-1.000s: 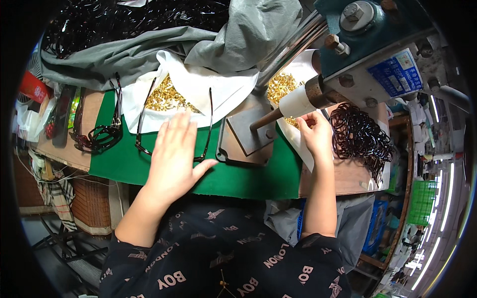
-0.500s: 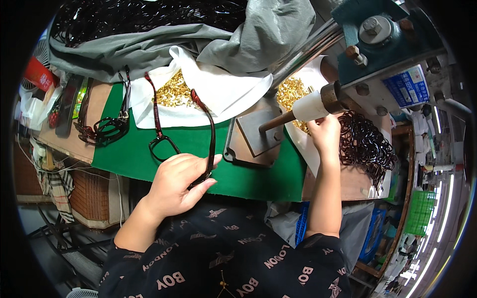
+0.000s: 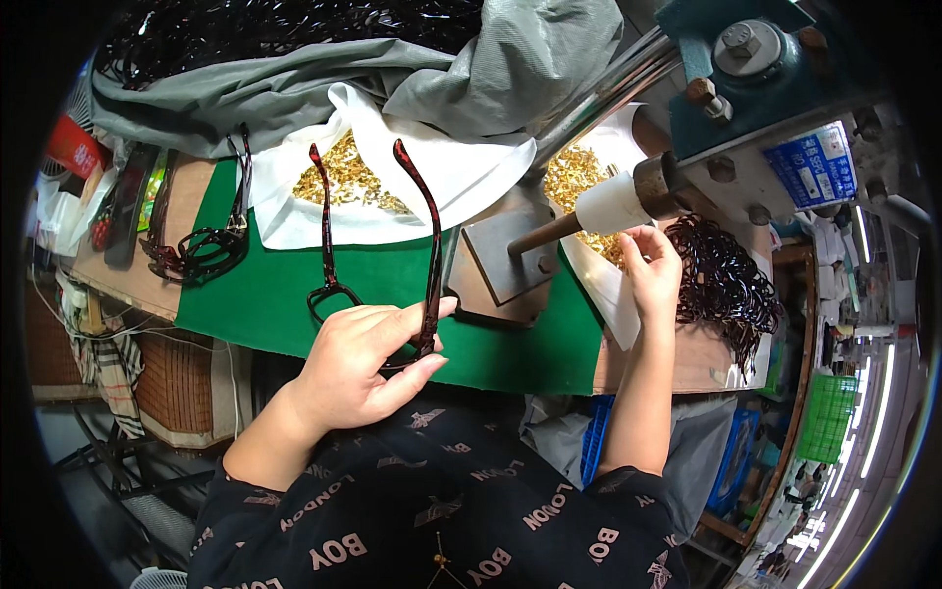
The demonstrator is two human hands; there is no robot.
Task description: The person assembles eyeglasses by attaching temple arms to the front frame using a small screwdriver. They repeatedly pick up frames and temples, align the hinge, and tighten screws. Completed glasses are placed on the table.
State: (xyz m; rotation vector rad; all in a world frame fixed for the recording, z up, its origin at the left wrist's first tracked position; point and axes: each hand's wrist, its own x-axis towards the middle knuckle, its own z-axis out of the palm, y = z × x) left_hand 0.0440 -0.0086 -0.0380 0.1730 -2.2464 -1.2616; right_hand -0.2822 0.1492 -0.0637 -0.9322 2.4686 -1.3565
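My left hand [image 3: 368, 363] is closed round one hinge corner of a dark tortoiseshell spectacle frame [image 3: 430, 236]. Both temples of the frame point away from me, and the fingers hide part of its front. To the right, my right hand [image 3: 653, 275] is at the near edge of a heap of small gold metal pieces [image 3: 579, 182] on white cloth. Its thumb and forefinger come together there; whatever they pinch is too small to make out. Between the hands stands a hand press, its steel base plate [image 3: 505, 250] below a rod with a white collar [image 3: 608, 204].
A second gold heap [image 3: 348, 177] lies on white cloth [image 3: 461, 162] behind the spectacle frame. Other spectacle frames [image 3: 211, 250] rest at the left of the green mat [image 3: 245, 294]. Dark frames pile up [image 3: 721, 280] at the right. The press head [image 3: 756, 88] overhangs the right side.
The spectacle frame has turned in my left hand, its temples now pointing more directly away and slightly further right. My right hand has shifted slightly right, its thumb and forefinger now more visible.
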